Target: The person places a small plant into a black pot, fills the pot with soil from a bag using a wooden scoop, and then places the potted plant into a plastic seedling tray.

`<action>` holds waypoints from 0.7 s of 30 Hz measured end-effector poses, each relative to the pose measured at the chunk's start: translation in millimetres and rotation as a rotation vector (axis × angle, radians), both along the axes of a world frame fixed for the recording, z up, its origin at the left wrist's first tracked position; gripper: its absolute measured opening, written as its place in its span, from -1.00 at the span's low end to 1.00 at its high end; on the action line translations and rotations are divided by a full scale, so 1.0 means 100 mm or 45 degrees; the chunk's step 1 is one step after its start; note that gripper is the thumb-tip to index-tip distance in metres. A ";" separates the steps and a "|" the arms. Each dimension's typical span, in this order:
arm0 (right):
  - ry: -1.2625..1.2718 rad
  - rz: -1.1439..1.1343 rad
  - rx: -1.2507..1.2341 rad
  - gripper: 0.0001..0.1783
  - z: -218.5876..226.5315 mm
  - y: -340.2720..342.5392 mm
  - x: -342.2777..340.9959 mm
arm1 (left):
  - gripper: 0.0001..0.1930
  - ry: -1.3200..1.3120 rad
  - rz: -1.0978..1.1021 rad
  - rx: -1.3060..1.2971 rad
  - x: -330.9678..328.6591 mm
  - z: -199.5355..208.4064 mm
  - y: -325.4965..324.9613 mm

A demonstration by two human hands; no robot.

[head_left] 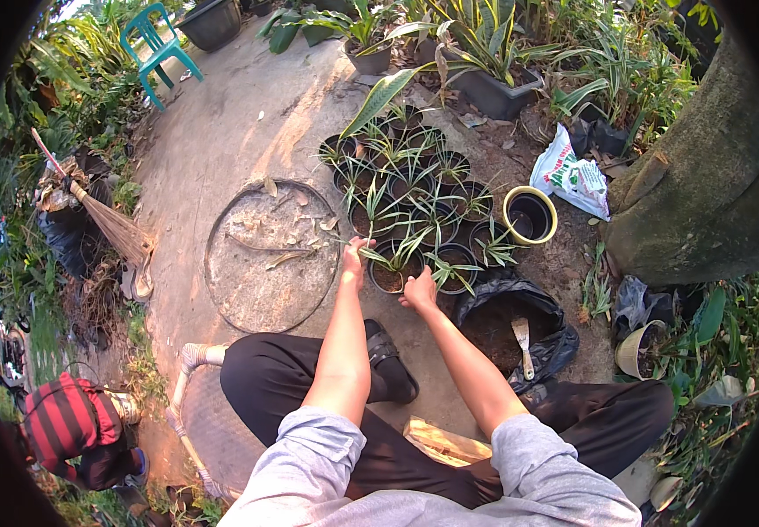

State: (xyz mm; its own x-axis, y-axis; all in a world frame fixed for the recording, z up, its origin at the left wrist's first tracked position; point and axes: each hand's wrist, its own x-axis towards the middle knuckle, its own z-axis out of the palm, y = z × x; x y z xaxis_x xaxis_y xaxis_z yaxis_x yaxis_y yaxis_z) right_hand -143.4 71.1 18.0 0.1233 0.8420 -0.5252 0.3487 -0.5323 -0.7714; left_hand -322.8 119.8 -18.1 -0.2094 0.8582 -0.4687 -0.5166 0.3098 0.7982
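Both my hands are at a small black pot (388,279) with brown soil and a narrow-leaved, pale-edged green plant (394,255). It is at the near edge of a cluster of similar potted plants (401,180). My left hand (356,262) is against its left side, with the fingers pointing away from me near the leaves. At the pot's right side, my right hand (419,290) has its fingers bent round the edge, partly hidden. Just right of that hand is another potted plant (454,274). A black plastic bag of soil (564,338) lies nearer, with a trowel (522,347) in it.
A round ring (208,255) lies on the concrete at left. An empty cream-rimmed pot (507,215) and a white printed bag (564,171) are near the tree trunk (700,184). A broom (116,224), a teal chair (155,48) and another person (72,422) are farther left.
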 end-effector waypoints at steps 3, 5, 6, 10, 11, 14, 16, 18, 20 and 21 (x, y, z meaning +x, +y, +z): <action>0.032 -0.044 -0.018 -0.35 -0.08 0.08 -0.10 | -0.29 0.013 0.039 0.077 -0.05 -0.07 0.05; 0.072 -0.071 -0.037 -0.33 -0.12 0.12 -0.17 | -0.28 0.113 0.053 0.045 -0.08 -0.13 0.04; 0.087 -0.098 -0.038 -0.32 -0.14 0.14 -0.22 | -0.28 0.145 0.071 0.091 -0.11 -0.16 0.04; 0.065 -0.199 -0.059 -0.30 -0.23 0.20 -0.26 | -0.32 0.112 0.059 0.009 0.00 -0.03 -0.03; 0.059 -0.214 -0.062 -0.30 -0.23 0.20 -0.28 | -0.33 0.101 0.072 0.016 0.01 -0.03 -0.05; -0.045 -0.188 -0.067 -0.44 -0.26 0.20 -0.29 | -0.36 0.060 0.077 0.051 0.05 -0.06 -0.10; -0.089 -0.155 -0.079 -0.50 -0.23 0.20 -0.29 | -0.36 0.084 0.073 0.067 0.04 -0.08 -0.10; -0.090 -0.138 -0.083 -0.54 -0.14 0.19 -0.29 | -0.37 0.111 0.068 0.073 0.03 -0.13 -0.10; -0.169 -0.061 -0.142 -0.51 0.01 0.18 -0.25 | -0.37 0.138 0.048 0.069 0.06 -0.12 -0.11; -0.207 -0.021 -0.172 -0.49 0.08 0.16 -0.25 | -0.36 0.147 0.050 0.060 0.07 -0.11 -0.12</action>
State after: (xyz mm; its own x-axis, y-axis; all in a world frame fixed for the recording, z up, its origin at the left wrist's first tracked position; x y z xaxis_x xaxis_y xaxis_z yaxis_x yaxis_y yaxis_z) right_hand -167.9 87.6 26.3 0.2288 0.7627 -0.6049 0.4534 -0.6334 -0.6271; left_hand -315.8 107.6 -29.6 -0.2938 0.8687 -0.3988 -0.4312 0.2519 0.8664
